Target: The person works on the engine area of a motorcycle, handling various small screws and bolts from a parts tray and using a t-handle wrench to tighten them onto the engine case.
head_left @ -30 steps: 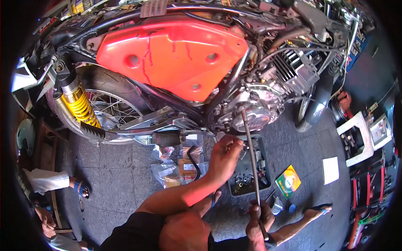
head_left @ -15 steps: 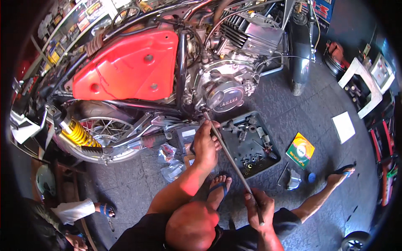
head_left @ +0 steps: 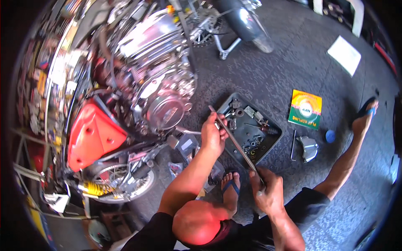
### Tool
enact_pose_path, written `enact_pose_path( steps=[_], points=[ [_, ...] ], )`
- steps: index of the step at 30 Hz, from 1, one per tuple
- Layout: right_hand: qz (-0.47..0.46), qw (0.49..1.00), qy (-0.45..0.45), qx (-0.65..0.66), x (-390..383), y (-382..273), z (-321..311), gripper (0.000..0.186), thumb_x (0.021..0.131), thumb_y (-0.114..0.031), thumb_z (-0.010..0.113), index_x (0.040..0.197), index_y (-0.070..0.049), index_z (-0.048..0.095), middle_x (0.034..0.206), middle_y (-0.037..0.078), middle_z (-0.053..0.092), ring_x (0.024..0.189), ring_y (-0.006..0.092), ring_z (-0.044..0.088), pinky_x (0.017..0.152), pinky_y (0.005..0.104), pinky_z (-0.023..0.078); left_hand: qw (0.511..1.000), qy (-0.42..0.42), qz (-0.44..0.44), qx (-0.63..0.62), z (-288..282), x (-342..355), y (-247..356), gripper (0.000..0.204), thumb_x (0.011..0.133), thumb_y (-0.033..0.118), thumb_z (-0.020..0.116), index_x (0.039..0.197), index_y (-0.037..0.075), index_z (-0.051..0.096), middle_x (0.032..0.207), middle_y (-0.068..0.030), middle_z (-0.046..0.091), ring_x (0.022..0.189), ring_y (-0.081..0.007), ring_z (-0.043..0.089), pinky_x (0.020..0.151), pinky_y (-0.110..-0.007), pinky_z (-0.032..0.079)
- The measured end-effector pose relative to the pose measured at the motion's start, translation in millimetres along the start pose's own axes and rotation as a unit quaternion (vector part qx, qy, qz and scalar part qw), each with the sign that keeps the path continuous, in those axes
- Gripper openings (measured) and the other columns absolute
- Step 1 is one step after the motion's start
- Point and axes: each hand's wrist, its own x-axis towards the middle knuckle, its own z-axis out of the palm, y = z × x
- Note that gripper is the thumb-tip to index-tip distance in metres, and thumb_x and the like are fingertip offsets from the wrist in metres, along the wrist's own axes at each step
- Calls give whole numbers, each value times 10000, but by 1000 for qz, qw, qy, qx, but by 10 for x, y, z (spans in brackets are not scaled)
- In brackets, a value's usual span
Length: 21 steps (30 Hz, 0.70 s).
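Note:
A long, thin metal rod (head_left: 238, 145) slants over the near-left side of a grey parts tray (head_left: 279, 144). My left hand (head_left: 213, 136) is closed round it close to its far end, which stands free of the engine. Lower right, my right hand (head_left: 269, 190) grips the near end, with the fingers wrapped round it. Left of the far tip is the motorcycle's engine, with a round metal side cover (head_left: 165, 113). Metal parts, washers and other small hardware lie in the tray.
Left of the engine is a red side panel (head_left: 94, 136), above a yellow shock spring (head_left: 96, 188). On the dark floor to the right lie a yellow-green packet (head_left: 305, 109), a metal cover (head_left: 309, 148), a thin bar (head_left: 293, 145), a blue cap (head_left: 330, 136) and white paper (head_left: 344, 55).
The rod's far end has come away from the lower engine, and both hands still hold it. The view has turned, so the motorcycle now sits further left and tilted.

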Motion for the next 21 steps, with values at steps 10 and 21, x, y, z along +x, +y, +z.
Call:
enact_pose_path(
  steps=[10, 21],
  points=[
    [-93, 994, -4, 63, 1063, 475, -166, 163, 880, -149, 659, 904, 10, 685, 633, 205, 607, 610, 397, 636, 565, 436, 484, 996, -22, 82, -21, 339, 560, 80, 337, 1010, 390, 442, 916, 90, 565, 700, -45, 545, 450, -117, 441, 373, -245, 346],
    [-121, 989, -33, 75, 1453, 494, 14, 156, 837, -161, 642, 896, -18, 665, 700, 214, 643, 691, 414, 635, 689, 488, 457, 994, -18, 110, -2, 280, 705, 183, 345, 1011, 383, 456, 916, 81, 590, 697, -42, 565, 458, -114, 463, 372, -244, 363]
  ],
)
